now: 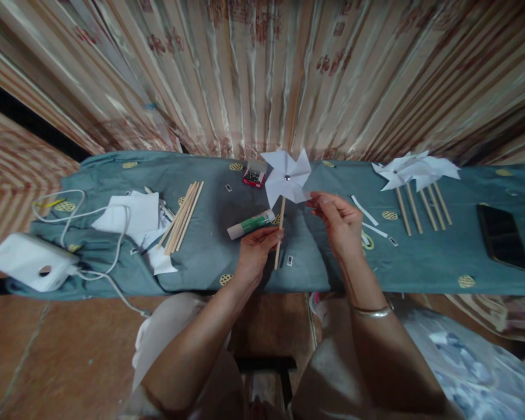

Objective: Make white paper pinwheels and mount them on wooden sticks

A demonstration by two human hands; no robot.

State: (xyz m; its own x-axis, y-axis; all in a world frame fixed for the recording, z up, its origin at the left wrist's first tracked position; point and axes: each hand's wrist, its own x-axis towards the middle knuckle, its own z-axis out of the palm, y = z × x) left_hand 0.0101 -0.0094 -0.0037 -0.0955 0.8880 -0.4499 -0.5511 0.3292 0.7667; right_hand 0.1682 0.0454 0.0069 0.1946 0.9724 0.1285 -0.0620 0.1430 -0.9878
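My left hand (257, 249) is closed on the wooden stick (280, 233) of a white paper pinwheel (286, 177), holding it upright above the blue cloth. My right hand (339, 221) reaches to the pinwheel's right blade, with its fingertips pinched at the paper edge. A pin head sits at the centre of the wheel. A glue stick (251, 224) lies on the cloth just left of my left hand.
The blue cloth-covered table (420, 262) carries a bundle of wooden sticks (184, 217), cut white paper (131, 216), a red pin box (254, 174), finished pinwheels (415, 175) at the right, a black phone (502, 235), and a white device (28, 261) with cables at the left. Curtains hang behind.
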